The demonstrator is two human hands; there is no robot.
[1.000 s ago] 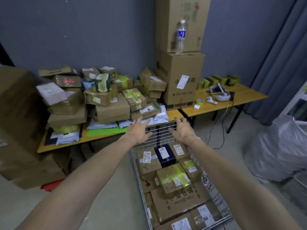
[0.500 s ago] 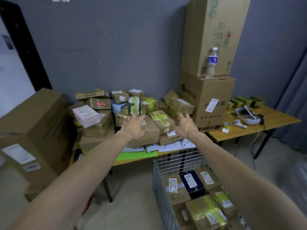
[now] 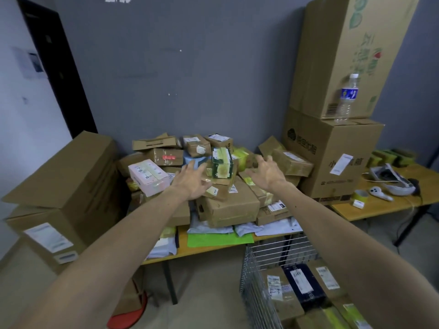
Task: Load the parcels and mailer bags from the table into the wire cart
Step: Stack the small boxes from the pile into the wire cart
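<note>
Cardboard parcels (image 3: 228,207): a loose heap on the bench (image 3: 209,250), stacked several deep against the grey wall; most carry white labels and yellowish tape.
Small green-printed box (image 3: 222,163): sits high on the heap, tilted, between the two hands.
Left hand (image 3: 192,184): reached out over the heap, fingers spread and slightly bent, just left of the green-printed box; motion blur hides whether it touches the box.
Right hand (image 3: 266,174): also reached out, fingers spread wide, palm turned towards the box, a small gap showing between them; it holds nothing.
Mailer bags (image 3: 209,227): pale, flat, lying under the front parcels along the bench edge, with a bright green sheet (image 3: 219,239) beside them.
Pink and white box (image 3: 148,175): on the left part of the heap, near the left forearm.
Wire cart (image 3: 255,288): on the floor in front of the bench, low right, already holding brown parcels and a dark blue box (image 3: 301,283).
Large cartons (image 3: 332,162): stacked at the right end of the heap, a water bottle (image 3: 346,98) upright on the lower one.
Brown carton (image 3: 64,186): big, standing left of the bench.
Second bench (image 3: 380,205): to the right, carrying a white headset (image 3: 389,179) and a tape roll (image 3: 360,194).
</note>
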